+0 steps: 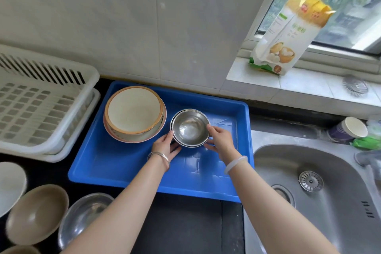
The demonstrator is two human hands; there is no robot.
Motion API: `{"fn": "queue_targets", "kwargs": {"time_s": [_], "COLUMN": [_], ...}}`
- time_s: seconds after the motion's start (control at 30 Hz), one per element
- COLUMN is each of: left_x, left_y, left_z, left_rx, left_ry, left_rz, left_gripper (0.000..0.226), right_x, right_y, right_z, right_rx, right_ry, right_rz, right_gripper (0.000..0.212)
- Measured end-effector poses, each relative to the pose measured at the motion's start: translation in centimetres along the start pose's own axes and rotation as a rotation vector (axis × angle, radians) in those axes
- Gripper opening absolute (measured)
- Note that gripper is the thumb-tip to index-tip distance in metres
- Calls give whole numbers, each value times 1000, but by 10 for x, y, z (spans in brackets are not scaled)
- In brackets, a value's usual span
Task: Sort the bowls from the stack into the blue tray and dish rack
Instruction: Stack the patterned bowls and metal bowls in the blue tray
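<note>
So the little steel bowls (189,128) sat nested in the blue tray (144,183), at 3 o'clock from the cream ceramic bowls (134,109). My left hand (165,147) pinched their rim at 8 o'clock and my right hand (221,143) at 4, fingers curled under. They were thin, stiff, shiny metal, so probably light but slick. The rim looked the safest grab. The slatted plastic dish rack (41,109) sat at the tray's 9.

On the white tiled window sill (257,80) to my right stands a tall white and yellow paper flour bag (288,33), well apart from a round wire metal scourer (355,85). Below, a stainless steel sink (340,202) with a slotted metal drain strainer (311,181) adjoins the black desk (185,222). Behind the sink, a purple paper cup (348,130) sits beside crumpled green plastic (367,142).
</note>
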State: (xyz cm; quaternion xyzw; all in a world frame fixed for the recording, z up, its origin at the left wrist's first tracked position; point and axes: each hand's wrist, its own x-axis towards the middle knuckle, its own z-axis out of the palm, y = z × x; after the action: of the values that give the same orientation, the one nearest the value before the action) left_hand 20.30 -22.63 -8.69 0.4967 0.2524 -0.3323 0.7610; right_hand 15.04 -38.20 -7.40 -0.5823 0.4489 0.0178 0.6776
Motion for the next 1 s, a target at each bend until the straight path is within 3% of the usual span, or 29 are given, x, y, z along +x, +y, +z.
{"fn": "queue_targets", "kwargs": {"time_s": [0.7,1.0], "left_x": [17,-15], "left_y": [9,10], "left_z": [26,17], "left_rx": [-219,-9], "left_ry": [79,107], "left_rz": [72,90], "left_gripper": [41,42], "right_x": [25,-4], "right_y": [-16,-14], "right_z": [19,4], "right_rx": [82,-13], "right_ry": [-17,-13], "right_rz": [-5,-37], "right_gripper": [36,32]}}
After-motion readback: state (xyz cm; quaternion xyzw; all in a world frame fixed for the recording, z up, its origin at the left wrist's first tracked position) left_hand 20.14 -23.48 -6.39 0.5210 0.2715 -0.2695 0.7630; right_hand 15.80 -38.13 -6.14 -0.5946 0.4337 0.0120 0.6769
